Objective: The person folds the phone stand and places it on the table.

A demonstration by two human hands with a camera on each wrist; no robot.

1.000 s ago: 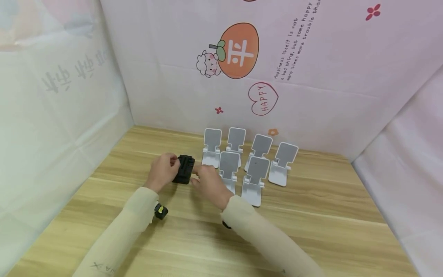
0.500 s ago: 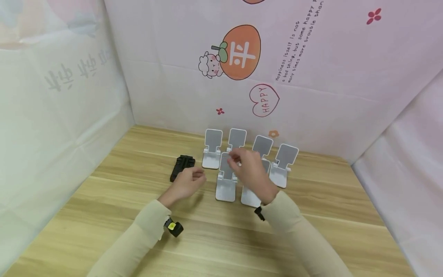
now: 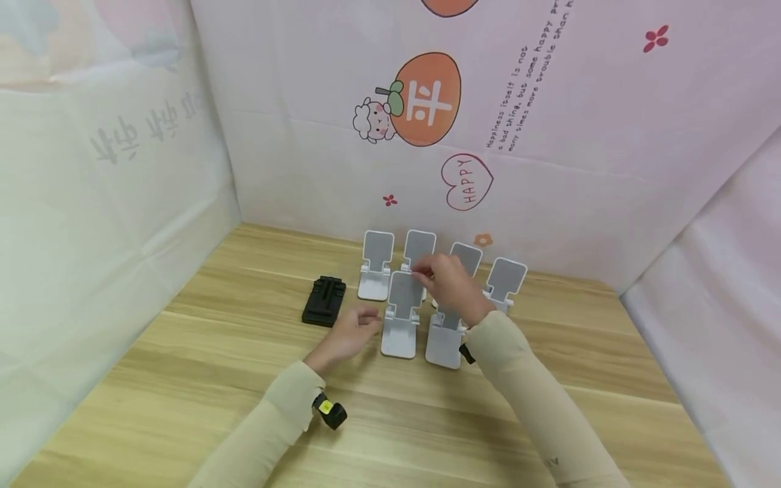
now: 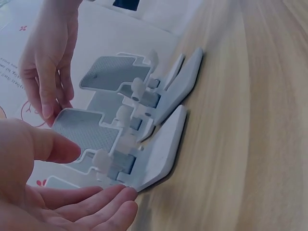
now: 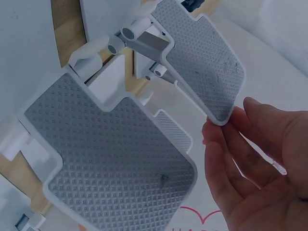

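Note:
A white phone stand with a grey textured pad [image 3: 399, 337] stands unfolded in the front row. My right hand [image 3: 453, 286] reaches from the right, its fingertips curled at the upper corner of that stand's pad [image 5: 204, 62]. In the right wrist view the fingers lie behind the corner, the thumb beside its edge. My left hand [image 3: 349, 332] is just left of the same stand. Its fingers [image 4: 108, 207] are fairly straight, palm turned toward the stand's hinge, and the thumb [image 4: 65, 149] overlaps the pad in the left wrist view.
A black folded phone stand [image 3: 325, 301] lies to the left on the wooden table [image 3: 244, 379]. Another white stand [image 3: 444, 347] stands close on the right, and several more form a back row near the printed cloth wall [image 3: 293, 156].
Both hands have left the black stand and moved right to the front-left white stand. Over the last half second the left hand has come closer to it, while the right stays at its top.

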